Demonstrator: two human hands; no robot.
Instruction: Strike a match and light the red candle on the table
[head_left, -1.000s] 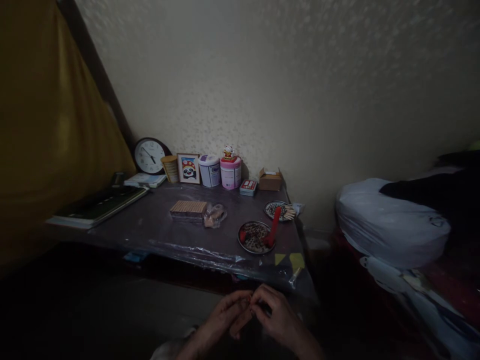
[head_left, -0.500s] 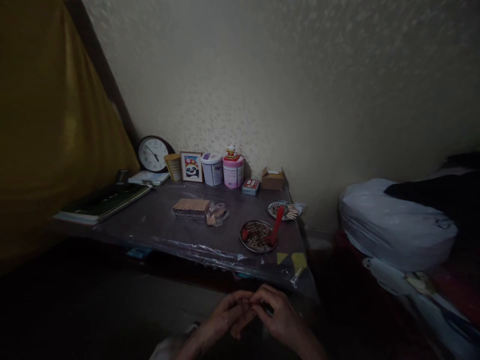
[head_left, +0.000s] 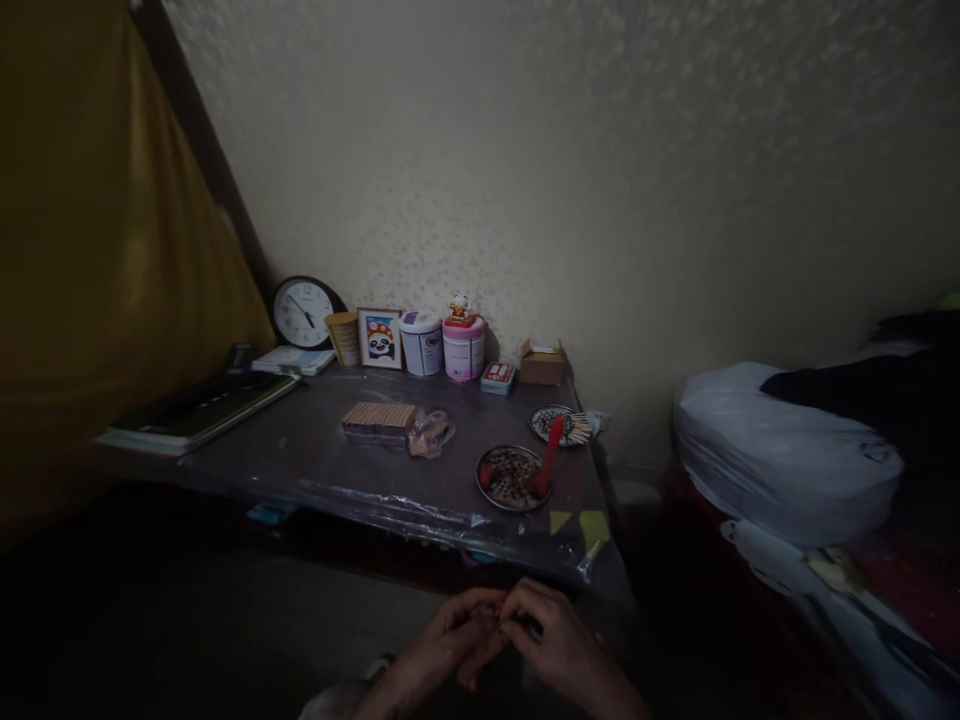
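Observation:
Below the table's front edge, my left hand (head_left: pixel 466 632) and my right hand (head_left: pixel 545 628) meet at the fingertips. Both have their fingers curled and pinched together; whatever lies between them is too small and dark to make out. Beyond them on the table is a round metal plate (head_left: pixel 496 499) of dark and pale specks, with a red spoon-like tool (head_left: pixel 553 450) leaning in it. Behind that sits a smaller plate (head_left: pixel 537 432) with similar bits and several thin pale sticks (head_left: pixel 580 429).
A plastic-covered table (head_left: pixel 300 450) carries a wrapped block of wafer-like pieces (head_left: pixel 379 424), a crumpled clear bag (head_left: pixel 430 434), books (head_left: pixel 202 412), a clock (head_left: pixel 304 312), a picture frame (head_left: pixel 380 338), two tubs (head_left: pixel 463 350) and a cardboard box (head_left: pixel 541 364). White bags (head_left: pixel 780 430) stand right.
The view has shifted slightly, so the table items sit a little lower and further left. My hands stay together at the fingertips, with only small finger movement.

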